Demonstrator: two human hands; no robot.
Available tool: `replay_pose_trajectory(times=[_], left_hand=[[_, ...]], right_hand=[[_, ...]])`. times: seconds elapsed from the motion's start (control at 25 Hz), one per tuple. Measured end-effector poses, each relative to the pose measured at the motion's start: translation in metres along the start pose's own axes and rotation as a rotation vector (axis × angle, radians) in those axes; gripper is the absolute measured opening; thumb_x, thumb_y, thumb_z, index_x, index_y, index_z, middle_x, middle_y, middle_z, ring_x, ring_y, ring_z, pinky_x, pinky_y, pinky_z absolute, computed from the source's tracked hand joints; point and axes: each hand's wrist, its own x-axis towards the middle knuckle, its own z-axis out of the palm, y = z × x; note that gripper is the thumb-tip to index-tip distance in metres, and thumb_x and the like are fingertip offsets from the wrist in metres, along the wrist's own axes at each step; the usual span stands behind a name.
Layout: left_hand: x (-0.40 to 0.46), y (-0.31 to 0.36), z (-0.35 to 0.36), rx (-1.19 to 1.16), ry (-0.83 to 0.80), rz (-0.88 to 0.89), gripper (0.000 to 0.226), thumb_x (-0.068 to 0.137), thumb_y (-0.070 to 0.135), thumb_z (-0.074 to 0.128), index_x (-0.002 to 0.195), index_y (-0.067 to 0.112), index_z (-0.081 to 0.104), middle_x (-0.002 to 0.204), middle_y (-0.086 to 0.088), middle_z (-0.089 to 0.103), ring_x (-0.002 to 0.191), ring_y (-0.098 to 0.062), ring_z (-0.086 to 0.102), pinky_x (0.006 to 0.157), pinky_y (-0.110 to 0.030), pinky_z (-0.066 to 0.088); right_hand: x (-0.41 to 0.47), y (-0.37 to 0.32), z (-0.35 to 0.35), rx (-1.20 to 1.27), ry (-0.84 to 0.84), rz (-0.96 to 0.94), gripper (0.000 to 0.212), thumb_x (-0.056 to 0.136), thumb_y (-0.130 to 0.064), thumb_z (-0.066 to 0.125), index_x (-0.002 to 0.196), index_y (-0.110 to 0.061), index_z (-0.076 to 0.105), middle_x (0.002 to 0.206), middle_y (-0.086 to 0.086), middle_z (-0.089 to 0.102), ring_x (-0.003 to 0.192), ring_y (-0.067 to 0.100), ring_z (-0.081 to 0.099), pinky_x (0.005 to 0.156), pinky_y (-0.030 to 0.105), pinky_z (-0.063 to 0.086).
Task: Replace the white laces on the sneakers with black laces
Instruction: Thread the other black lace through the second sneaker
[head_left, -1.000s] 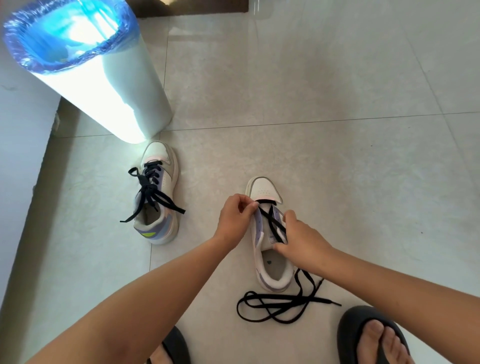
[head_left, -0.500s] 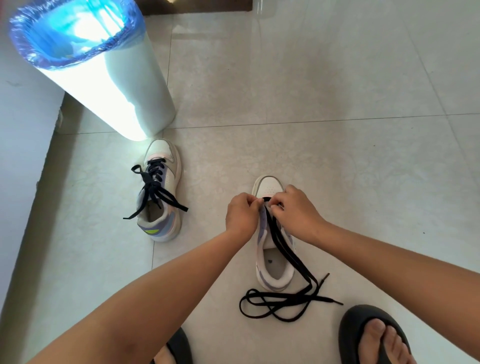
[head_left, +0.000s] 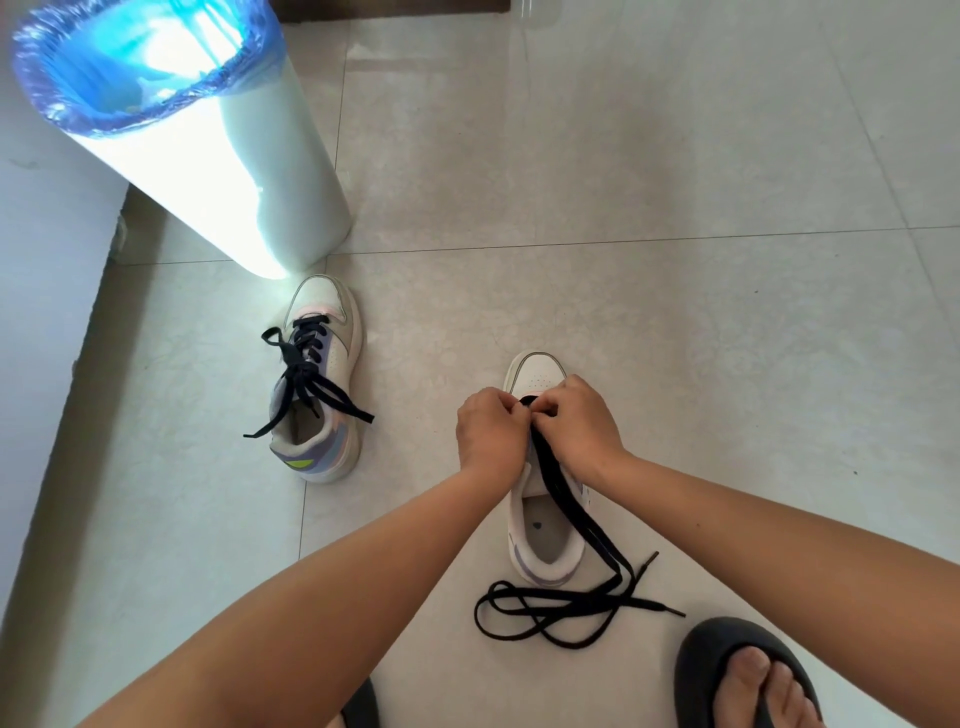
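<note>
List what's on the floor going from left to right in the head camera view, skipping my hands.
Bin with blue liner → laced sneaker → sneaker being laced → loose black lace → dark slipper.

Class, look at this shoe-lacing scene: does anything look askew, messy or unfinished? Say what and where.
The black lace on the near sneaker trails loose in loops on the floor behind its heel while the left hand and right hand work it near the toe. The far sneaker is laced, but its ends hang untied.
</note>
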Motion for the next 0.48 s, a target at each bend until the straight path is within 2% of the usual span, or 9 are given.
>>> replay_pose_trajectory(times=[0.12, 0.2, 0.28, 0.36, 0.48], left_hand=[[-0.012, -0.01, -0.002, 0.018, -0.128, 0.08, 0.022, 0.089, 0.016, 0.052, 0.108, 0.005, 0.056, 0.108, -0.004, 0.05, 0.093, -0.011, 0.048, 0.073, -0.013, 0.032], [-0.02, -0.018, 0.002, 0.088, -0.178, 0.141, 0.023, 0.088, 0.013, 0.051, 0.108, 0.005, 0.056, 0.109, -0.005, 0.049, 0.089, -0.01, 0.044, 0.069, -0.01, 0.028], [-0.019, -0.019, 0.002, 0.091, -0.128, 0.123, 0.021, 0.086, 0.009, 0.048, 0.102, 0.005, 0.061, 0.103, -0.008, 0.056, 0.086, -0.013, 0.047, 0.067, -0.015, 0.03], [-0.014, -0.018, -0.003, -0.011, -0.101, 0.062, 0.021, 0.083, 0.006, 0.049, 0.096, 0.008, 0.065, 0.095, -0.006, 0.062, 0.084, -0.015, 0.054, 0.063, -0.02, 0.037], [-0.009, -0.027, -0.016, -0.184, -0.156, -0.008, 0.022, 0.083, 0.009, 0.054, 0.097, 0.015, 0.069, 0.089, 0.004, 0.068, 0.084, -0.009, 0.061, 0.067, -0.014, 0.045]], right_hand=[[0.004, 0.001, 0.0, -0.002, -0.003, -0.016, 0.014, 0.086, -0.013, 0.059, 0.084, -0.011, 0.073, 0.098, 0.006, 0.054, 0.093, 0.021, 0.055, 0.076, 0.035, 0.048], [0.005, 0.005, -0.002, -0.006, -0.022, -0.064, 0.012, 0.086, -0.014, 0.06, 0.085, -0.011, 0.072, 0.096, 0.004, 0.054, 0.092, 0.019, 0.054, 0.075, 0.031, 0.046], [0.005, 0.009, -0.003, -0.03, -0.041, -0.119, 0.012, 0.087, -0.016, 0.06, 0.088, -0.009, 0.071, 0.096, 0.004, 0.054, 0.093, 0.018, 0.053, 0.074, 0.028, 0.044], [0.006, 0.01, -0.002, -0.068, -0.046, -0.163, 0.013, 0.087, -0.016, 0.059, 0.09, -0.008, 0.069, 0.097, 0.004, 0.054, 0.095, 0.018, 0.052, 0.075, 0.028, 0.043], [0.002, 0.008, 0.005, -0.067, -0.023, -0.174, 0.015, 0.089, -0.019, 0.057, 0.091, -0.01, 0.069, 0.096, 0.003, 0.053, 0.096, 0.018, 0.05, 0.078, 0.031, 0.044]])
